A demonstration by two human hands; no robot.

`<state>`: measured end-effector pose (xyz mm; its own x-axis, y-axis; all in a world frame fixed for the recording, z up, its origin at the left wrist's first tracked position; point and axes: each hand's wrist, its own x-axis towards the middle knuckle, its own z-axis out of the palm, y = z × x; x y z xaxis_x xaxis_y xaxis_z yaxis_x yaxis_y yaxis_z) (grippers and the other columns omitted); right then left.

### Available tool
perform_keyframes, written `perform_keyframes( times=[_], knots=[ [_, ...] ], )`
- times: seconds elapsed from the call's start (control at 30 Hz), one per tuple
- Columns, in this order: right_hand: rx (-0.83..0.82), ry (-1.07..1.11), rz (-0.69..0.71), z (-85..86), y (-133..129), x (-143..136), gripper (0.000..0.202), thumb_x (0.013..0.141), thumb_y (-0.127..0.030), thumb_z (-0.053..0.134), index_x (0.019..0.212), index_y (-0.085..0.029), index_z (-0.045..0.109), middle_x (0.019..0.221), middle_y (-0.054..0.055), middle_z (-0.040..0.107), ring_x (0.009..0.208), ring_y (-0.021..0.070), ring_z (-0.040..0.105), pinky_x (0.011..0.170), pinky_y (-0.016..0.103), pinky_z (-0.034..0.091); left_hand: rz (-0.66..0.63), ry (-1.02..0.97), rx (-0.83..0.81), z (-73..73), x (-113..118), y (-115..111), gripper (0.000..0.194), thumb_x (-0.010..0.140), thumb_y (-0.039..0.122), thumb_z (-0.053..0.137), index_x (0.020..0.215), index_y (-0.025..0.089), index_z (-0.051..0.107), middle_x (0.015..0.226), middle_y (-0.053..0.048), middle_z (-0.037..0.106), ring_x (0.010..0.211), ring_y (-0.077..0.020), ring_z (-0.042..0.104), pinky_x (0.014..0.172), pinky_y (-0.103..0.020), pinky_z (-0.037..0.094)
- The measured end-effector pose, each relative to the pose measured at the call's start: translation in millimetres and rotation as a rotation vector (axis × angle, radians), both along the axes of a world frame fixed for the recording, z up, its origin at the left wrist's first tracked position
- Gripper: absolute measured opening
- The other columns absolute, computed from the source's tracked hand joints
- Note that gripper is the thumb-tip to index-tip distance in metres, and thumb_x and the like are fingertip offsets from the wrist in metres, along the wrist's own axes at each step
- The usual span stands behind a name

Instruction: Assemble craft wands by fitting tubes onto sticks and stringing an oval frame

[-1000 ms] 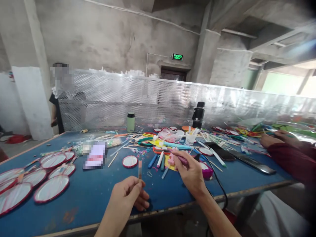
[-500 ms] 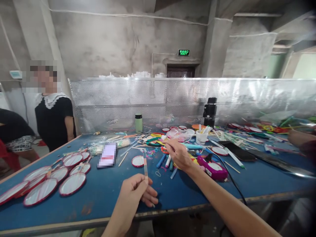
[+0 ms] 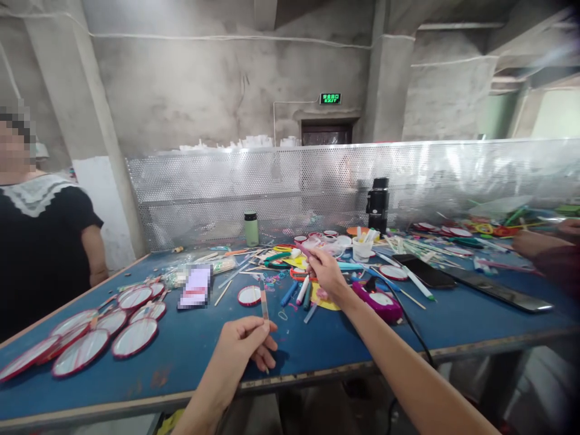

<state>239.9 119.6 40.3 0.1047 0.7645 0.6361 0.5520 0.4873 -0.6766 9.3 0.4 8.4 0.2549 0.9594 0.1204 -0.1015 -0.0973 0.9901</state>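
- Left hand [image 3: 244, 343]: grip pinching a banded strip [image 3: 264, 305] upright, presumably to expose its upper part.
- Right hand [image 3: 327, 275]: grip closed around an apparent purple pen [image 3: 304, 249], perhaps for control.

High on the concrete wall [image 3: 181, 90] facing me, above a dark doorway [image 3: 327, 135], a lit sign [image 3: 330, 98] shows green lettering: the Chinese characters 安全出口 over the word "EXIT." A pale mark on the black flask [image 3: 377, 208] across my table [image 3: 181, 353] is too small to read; the phone screen [image 3: 196, 287] to my left is blurred.
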Motion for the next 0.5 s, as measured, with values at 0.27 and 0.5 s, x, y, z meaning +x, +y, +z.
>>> perform_keyframes(
  times=[0.27,0.5],
  knots=[
    [0.016,-0.094,-0.135,-4.1,1,4,0.023,0.083,-0.023,0.048,0.094,-0.015,0.066,0.086,0.006,0.068,0.077,0.018,0.062,0.071,0.029,0.047,-0.039,0.176,-0.003,10.7,-8,29,0.033,0.07,0.042,0.071,0.078,0.01,0.07,0.065,-0.004,0.068,0.042,-0.0107,0.06,0.036,-0.018,0.04],
    [0.002,-0.312,-0.234,-2.1,-3,4,0.017,0.081,-0.023,0.058,0.084,-0.02,0.074,0.088,0.006,0.068,0.087,0.0209,0.06,0.076,0.029,0.041,-0.022,0.237,-0.017,14.4,-11,68,0.033,0.062,0.042,0.076,0.069,0.011,0.069,0.06,-0.003,0.067,0.038,-0.0086,0.056,0.033,-0.017,0.035]
  ],
)
